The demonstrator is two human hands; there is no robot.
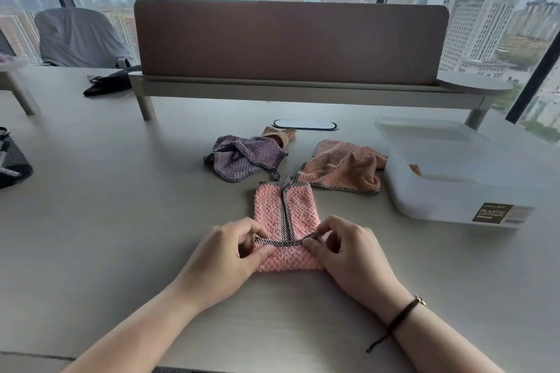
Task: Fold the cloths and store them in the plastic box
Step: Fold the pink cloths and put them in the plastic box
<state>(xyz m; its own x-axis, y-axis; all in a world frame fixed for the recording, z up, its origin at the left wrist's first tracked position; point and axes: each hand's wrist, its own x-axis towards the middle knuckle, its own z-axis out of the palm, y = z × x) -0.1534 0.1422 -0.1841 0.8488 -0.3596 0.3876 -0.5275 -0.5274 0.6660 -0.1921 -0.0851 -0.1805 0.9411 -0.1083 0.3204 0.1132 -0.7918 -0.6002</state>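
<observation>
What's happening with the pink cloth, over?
Both hands, left and right, pinching pink cloth near edge, mid-fold. Purple cloth, orange cloth unfolded. Plastic box open. Nothing blocking.

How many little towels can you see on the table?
4: a pink cloth pinched by both hands, a purple cloth behind it, an orange cloth beside the plastic box, and a peach cloth partly hidden behind the purple. The box may hide more.

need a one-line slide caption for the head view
Both hands, left and right, pinch the near hem of a pink cloth mid-fold, with the plastic box open to its right.
</observation>
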